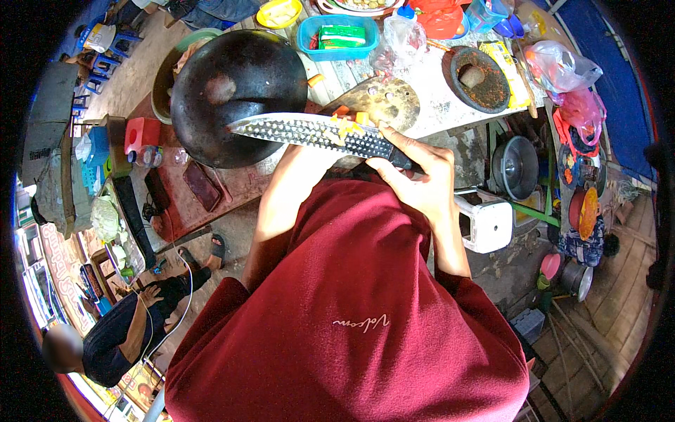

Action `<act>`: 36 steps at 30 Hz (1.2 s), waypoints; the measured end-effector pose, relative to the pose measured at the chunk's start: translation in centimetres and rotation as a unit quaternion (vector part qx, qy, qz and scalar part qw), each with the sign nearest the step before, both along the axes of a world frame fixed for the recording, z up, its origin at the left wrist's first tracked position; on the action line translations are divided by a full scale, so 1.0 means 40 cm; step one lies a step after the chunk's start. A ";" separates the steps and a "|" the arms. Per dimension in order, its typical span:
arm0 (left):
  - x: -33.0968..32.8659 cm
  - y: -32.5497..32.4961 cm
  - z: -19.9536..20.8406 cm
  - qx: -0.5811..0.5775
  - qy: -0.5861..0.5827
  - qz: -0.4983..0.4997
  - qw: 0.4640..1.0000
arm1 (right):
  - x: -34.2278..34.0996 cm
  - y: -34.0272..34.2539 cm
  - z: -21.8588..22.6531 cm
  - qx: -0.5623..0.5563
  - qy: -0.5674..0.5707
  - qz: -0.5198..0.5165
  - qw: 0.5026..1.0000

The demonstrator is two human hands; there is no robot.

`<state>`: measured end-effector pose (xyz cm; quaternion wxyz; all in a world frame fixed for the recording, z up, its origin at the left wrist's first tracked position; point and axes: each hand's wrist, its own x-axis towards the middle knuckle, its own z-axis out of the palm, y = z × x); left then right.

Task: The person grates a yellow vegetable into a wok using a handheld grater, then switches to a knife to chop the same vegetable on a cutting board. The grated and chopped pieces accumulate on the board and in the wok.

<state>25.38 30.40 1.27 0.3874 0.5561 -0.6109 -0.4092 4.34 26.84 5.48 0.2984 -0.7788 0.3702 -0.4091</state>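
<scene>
In my right hand (422, 165) is a large knife (295, 131) with a dimpled steel blade and a dark handle, its tip pointing left. Small yellow-orange pieces of cut vegetable (344, 130) lie on the blade. My left hand (309, 160) is just below the blade, which hides its fingers; whether they hold anything is not visible. Beyond the knife lies a round wooden chopping board (394, 98), with orange chunks, perhaps carrot, (361, 117) beside the blade. The knife's tip overlaps the view of a big black wok (239, 84) on the left.
Behind the board stands a blue basin (316, 53) holding a green packet. A stone mortar (453, 84) with reddish paste sits to the right, near plastic bags (562, 67). A metal pot (517, 169) is lower right. Someone in dark clothes (105, 337) sits at lower left.
</scene>
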 end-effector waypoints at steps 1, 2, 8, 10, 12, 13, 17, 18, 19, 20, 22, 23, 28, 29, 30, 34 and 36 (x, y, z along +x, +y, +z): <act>0.003 0.000 0.005 -0.040 -0.033 0.003 0.999 | -0.003 -0.001 0.002 0.008 -0.001 0.008 1.000; 0.006 0.002 0.011 -0.026 -0.036 0.006 0.999 | -0.008 0.000 0.005 0.022 0.003 0.013 1.000; -0.012 0.000 0.044 0.017 0.002 0.033 0.999 | -0.018 -0.008 0.001 0.015 -0.019 0.020 1.000; -0.012 0.000 0.054 0.020 0.027 0.038 0.999 | -0.022 -0.012 -0.003 0.011 -0.017 0.017 1.000; -0.004 0.006 0.066 0.059 0.104 0.039 0.992 | -0.032 -0.017 -0.003 0.010 -0.001 0.010 1.000; 0.004 0.009 0.071 0.105 0.202 0.008 0.974 | -0.044 -0.015 0.001 0.065 0.033 -0.021 0.997; 0.011 0.011 0.069 0.159 0.391 -0.006 0.907 | -0.065 -0.038 0.002 0.076 0.012 -0.076 0.994; 0.009 0.007 0.065 0.128 0.357 -0.017 0.925 | -0.068 -0.035 0.002 0.090 0.017 -0.073 0.993; 0.007 0.001 0.059 0.105 0.335 -0.022 0.936 | -0.067 -0.035 0.002 0.116 0.028 -0.077 0.990; 0.005 -0.008 0.052 0.079 0.310 -0.038 0.947 | -0.062 -0.031 -0.001 0.090 0.006 -0.053 0.995; 0.004 -0.013 0.038 0.095 0.170 -0.025 0.981 | -0.049 -0.025 -0.005 0.075 -0.001 -0.034 0.997; 0.005 -0.014 0.030 0.044 0.114 -0.042 0.992 | -0.041 -0.022 -0.007 0.080 -0.010 -0.030 0.996; -0.013 -0.031 -0.038 0.028 0.070 0.013 0.997 | -0.010 -0.003 -0.011 0.059 -0.034 0.017 0.998; -0.018 -0.032 -0.054 0.017 0.122 0.022 0.992 | -0.008 -0.001 -0.010 0.070 -0.028 0.021 0.997; -0.022 -0.031 -0.068 0.005 0.173 0.030 0.985 | -0.004 -0.001 -0.010 0.060 -0.033 0.024 0.997; -0.029 -0.028 -0.098 0.003 0.247 0.030 0.969 | -0.002 0.001 -0.002 0.057 -0.034 0.036 0.997; -0.026 -0.031 -0.094 0.021 0.228 0.011 0.973 | -0.002 0.002 0.002 0.067 -0.027 0.038 0.997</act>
